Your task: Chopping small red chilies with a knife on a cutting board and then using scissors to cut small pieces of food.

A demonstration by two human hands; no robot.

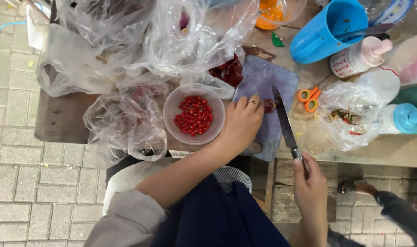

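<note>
Left hand [242, 122]: mine, fingers curled down on the dried red chilli [269, 105], pinning it to the grey cutting board [263, 77].
Right hand [310, 183]: clenched round the handle of the knife [284, 120], blade angled up toward my left fingertips.
Chilli: under and just beyond my left fingertips, touching the blade's tip end.
Cut risk: I judge the blade sits very close to my left index finger; if the chilli rolls or my grip slides, the edge could nick it.
Board risk: its near corner overhangs the table [62, 119] edge by my left wrist; hard pressure might tip it.
Bowl of cut red pieces [194, 114]: touching the outer side of my left hand; a nudge of my forearm could push it off the near edge.
Plastic bags [126, 123]: beyond the bowl, loose; could drag into it.
Scissors [309, 98]: beyond my right hand, clear of the blade.
</note>
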